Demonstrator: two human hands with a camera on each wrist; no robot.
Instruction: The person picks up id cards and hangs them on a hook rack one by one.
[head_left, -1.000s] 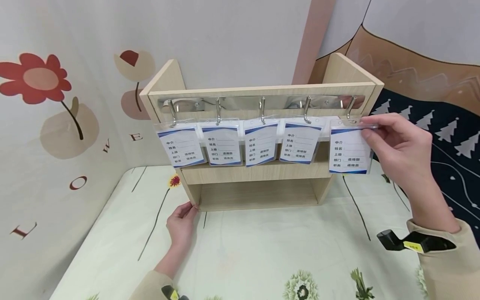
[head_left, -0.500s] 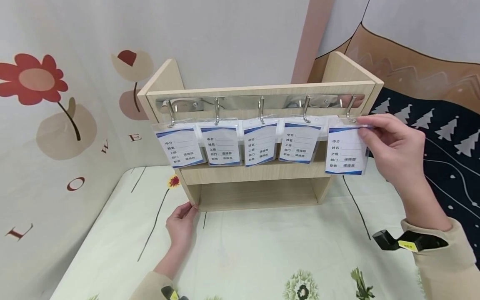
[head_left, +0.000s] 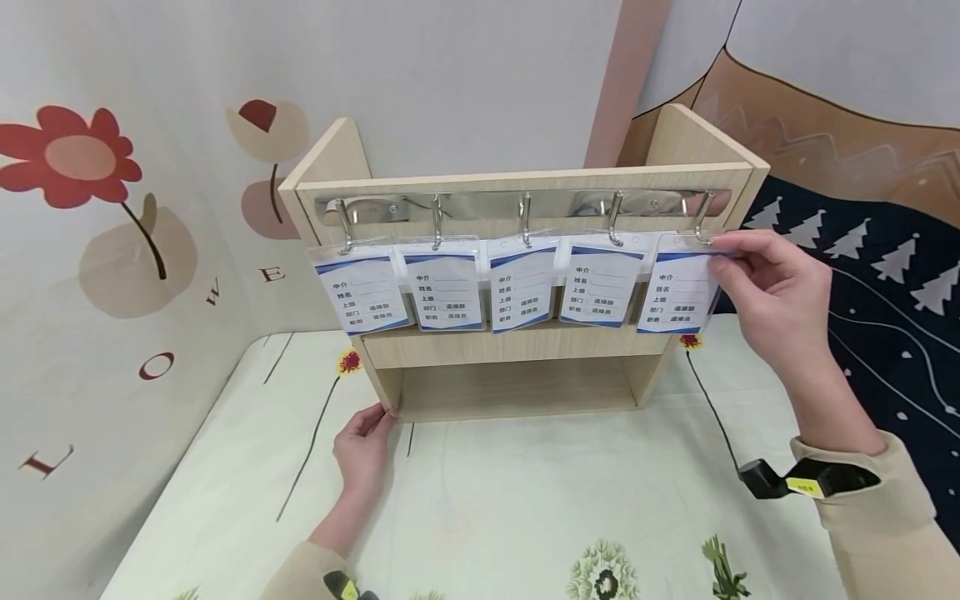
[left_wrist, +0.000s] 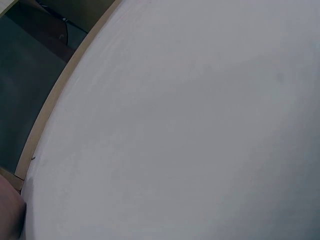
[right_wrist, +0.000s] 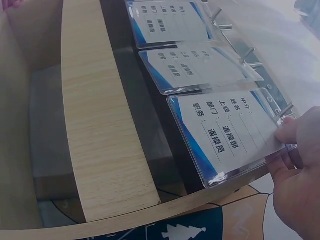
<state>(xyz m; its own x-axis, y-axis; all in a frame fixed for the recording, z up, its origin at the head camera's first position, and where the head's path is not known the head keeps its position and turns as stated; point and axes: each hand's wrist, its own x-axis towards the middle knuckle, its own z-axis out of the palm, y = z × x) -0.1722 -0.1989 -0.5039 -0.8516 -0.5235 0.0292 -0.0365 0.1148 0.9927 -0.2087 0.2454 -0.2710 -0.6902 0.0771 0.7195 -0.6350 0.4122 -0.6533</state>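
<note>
My right hand (head_left: 783,296) pinches the upper right edge of the rightmost badge, a card in a clear plastic sleeve (head_left: 677,287). Its top edge is right at the tip of the rightmost metal hook (head_left: 702,218). In the right wrist view, thumb and fingers hold the badge (right_wrist: 227,132) at its corner beside the hook. Several similar badges (head_left: 522,287) hang from the other hooks on the wooden shelf (head_left: 517,353). My left hand (head_left: 363,450) grips the shelf's lower left front corner with bent fingers; the left wrist view shows only a sliver of it.
The shelf stands on a pale flower-print cloth (head_left: 510,492) against the wall. A metal hook rail (head_left: 480,205) runs across its front. Below the badges is an open wooden compartment (head_left: 517,392). To the right hangs a dark tree-print fabric (head_left: 900,333).
My right hand has moved left with the rightmost badge, which now hangs closer to its neighbour and tilts slightly. The left hand has stayed at the shelf corner.
</note>
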